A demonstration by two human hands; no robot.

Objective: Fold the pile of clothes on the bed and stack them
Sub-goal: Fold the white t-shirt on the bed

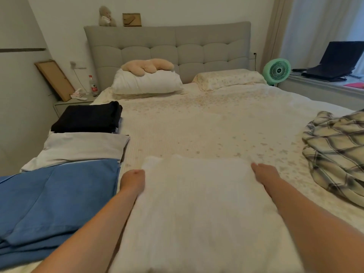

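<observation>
- Head view: the wide bed (206, 123) with its pale flower-print cover carries everything.
- A white, soft folded cloth garment (199, 203) lies at the near edge, middle.
- A folded blue cotton garment (57, 196) sits at the near left edge, with a pale grey folded piece (82, 146) and a black folded piece (88, 119) beyond it.
- An unfolded checked cream-and-grey shirt (334, 152) lies crumpled at the right edge.
- The left hand (132, 180) and right hand (265, 173) hold the white garment's sides; the fingers are tucked from sight, so I cannot tell their curl.
- Best to lift evenly, keeping both sides level so the fold holds.
</observation>
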